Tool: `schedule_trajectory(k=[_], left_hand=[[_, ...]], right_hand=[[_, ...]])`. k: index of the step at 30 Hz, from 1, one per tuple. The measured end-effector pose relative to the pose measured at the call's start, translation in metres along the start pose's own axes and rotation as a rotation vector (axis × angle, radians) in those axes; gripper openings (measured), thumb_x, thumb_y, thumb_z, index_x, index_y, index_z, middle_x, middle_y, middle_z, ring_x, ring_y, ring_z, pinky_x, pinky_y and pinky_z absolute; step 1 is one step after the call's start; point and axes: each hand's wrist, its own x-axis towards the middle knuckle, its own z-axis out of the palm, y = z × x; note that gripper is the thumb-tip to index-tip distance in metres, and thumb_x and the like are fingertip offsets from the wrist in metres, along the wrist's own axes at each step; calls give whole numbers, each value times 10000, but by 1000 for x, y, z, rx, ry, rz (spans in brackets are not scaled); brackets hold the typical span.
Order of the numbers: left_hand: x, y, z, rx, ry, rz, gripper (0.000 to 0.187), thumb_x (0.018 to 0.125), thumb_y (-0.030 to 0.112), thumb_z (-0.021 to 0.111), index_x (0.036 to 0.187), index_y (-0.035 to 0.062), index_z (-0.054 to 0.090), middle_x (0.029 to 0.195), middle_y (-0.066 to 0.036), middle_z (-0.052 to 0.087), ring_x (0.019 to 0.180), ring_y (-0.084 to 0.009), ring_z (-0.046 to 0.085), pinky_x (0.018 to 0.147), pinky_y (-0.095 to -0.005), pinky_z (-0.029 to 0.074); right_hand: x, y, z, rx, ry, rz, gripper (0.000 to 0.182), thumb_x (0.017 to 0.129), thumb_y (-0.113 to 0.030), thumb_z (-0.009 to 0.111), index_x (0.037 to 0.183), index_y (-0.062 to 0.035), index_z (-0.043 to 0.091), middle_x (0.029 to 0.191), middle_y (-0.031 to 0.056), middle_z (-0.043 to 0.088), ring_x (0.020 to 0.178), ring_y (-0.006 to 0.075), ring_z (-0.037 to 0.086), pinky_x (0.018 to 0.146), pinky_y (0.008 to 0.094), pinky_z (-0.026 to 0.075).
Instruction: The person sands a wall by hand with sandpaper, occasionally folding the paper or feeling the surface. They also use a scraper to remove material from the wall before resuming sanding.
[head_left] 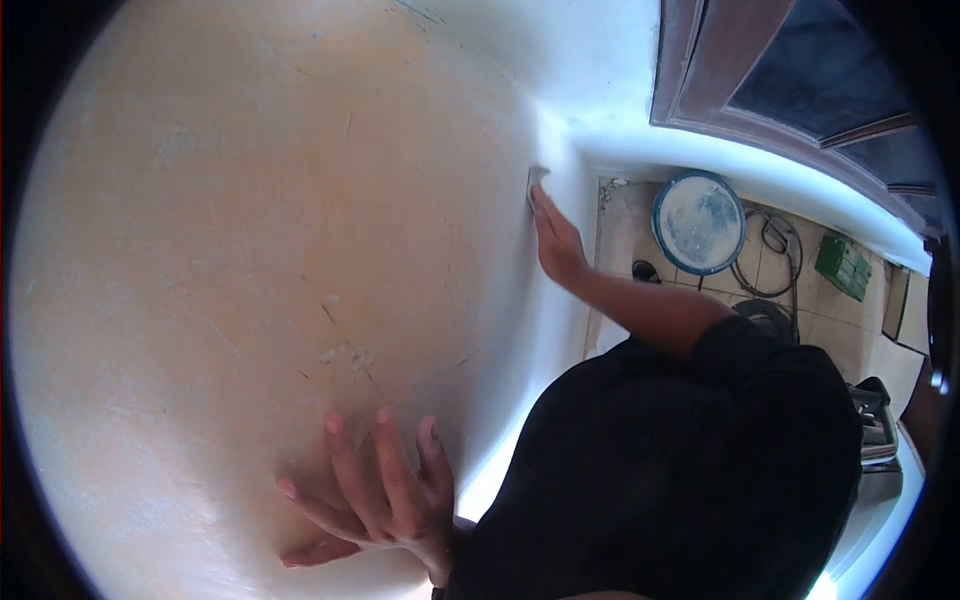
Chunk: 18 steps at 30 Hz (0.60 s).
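My left hand lies against the beige wall with its fingers spread and nothing in it. Small scratches and a chipped pale patch mark the plaster just beyond its fingertips. Farther up, near the corner, my right hand presses a small pale, flat piece to the wall. One edge of that piece curls outward, and it looks like sandpaper, but most of it is hidden under the fingers. The right arm stretches out from a black short sleeve.
On the tiled floor stands a round blue-rimmed tub with a whitish, powdery top. A dark cable loops beside it, near a green box. A dark slipper lies by the tub. A brown-framed door with dark glass is behind.
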Motion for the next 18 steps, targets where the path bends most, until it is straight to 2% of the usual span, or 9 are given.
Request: schedule_trajectory(k=[2, 4, 7, 8, 10, 11, 13, 17, 18], left_hand=[[-1, -1, -1, 8, 15, 12, 332, 890, 591, 578, 1021, 320, 718, 1247, 36, 663, 1381, -363, 392, 1142, -612, -77], [-4, -3, -2, -15, -28, 14, 308, 898, 569, 583, 1023, 316, 707, 1237, 13, 665, 1406, -401, 326, 1116, -659, -108], [-1, -2, -1, 1, 1, 4, 312, 894, 580, 581, 998, 319, 717, 1222, 29, 672, 1399, -390, 347, 1118, -660, -101], [-1, -2, 0, 2, 5, 9, 312, 894, 580, 581, 998, 319, 717, 1222, 29, 672, 1399, -390, 347, 1118, -660, -101], [0, -2, 2, 7, 35, 6, 314, 891, 593, 575, 981, 331, 724, 1207, 44, 679, 1391, -377, 367, 1111, -667, -108], [0, -2, 2, 2, 39, 5, 314, 891, 593, 575, 981, 331, 724, 1207, 44, 679, 1391, -377, 367, 1111, -667, -108], [-1, -4, 3, 6, 43, 11, 329, 887, 611, 567, 979, 337, 726, 1197, 58, 683, 1378, -367, 392, 1105, -673, -115], [-4, -7, 4, -69, 85, -6, 354, 879, 635, 560, 1004, 345, 719, 1183, 73, 688, 1353, -343, 435, 1099, -679, -123], [-5, -8, 5, -87, 98, 19, 362, 874, 642, 560, 1031, 351, 707, 1190, 82, 682, 1340, -329, 455, 1097, -688, -116]], right_hand=[[25, 8, 10, 16, 77, 6, 446, 1031, -291, 372, 1387, -47, 481, 1377, 207, 522, 1282, 358, 493, 1081, 361, 371], [54, -3, 14, -13, 170, 142, 448, 1029, -293, 370, 1403, -70, 472, 1333, 213, 555, 1230, 363, 533, 1052, 371, 397], [62, -40, 1, -162, 69, 363, 448, 1025, -292, 372, 1422, -102, 458, 1262, 224, 597, 1162, 372, 571, 1019, 383, 419], [52, -49, -5, -156, 72, 364, 448, 1025, -292, 372, 1422, -102, 458, 1262, 224, 597, 1162, 372, 571, 1019, 383, 419], [10, -69, -17, -129, -127, 268, 440, 1018, -281, 395, 1423, -123, 464, 1218, 222, 620, 1121, 385, 584, 1003, 400, 425], [-15, -61, -14, -37, -91, 102, 426, 1011, -269, 419, 1407, -124, 486, 1221, 214, 620, 1106, 383, 596, 999, 411, 431], [-37, -45, 0, 1, 47, -231, 390, 1001, -193, 488, 1378, -101, 524, 1222, 191, 636, 1184, 285, 590, 1014, 342, 420], [10, -34, 16, -14, 167, -224, 401, 1019, -256, 445, 1379, -98, 522, 1250, 178, 627, 1204, 293, 575, 1021, 342, 415], [24, -48, 11, -47, 147, -59, 407, 1019, -300, 417, 1364, -115, 530, 1175, 205, 642, 1128, 360, 589, 969, 405, 437]])
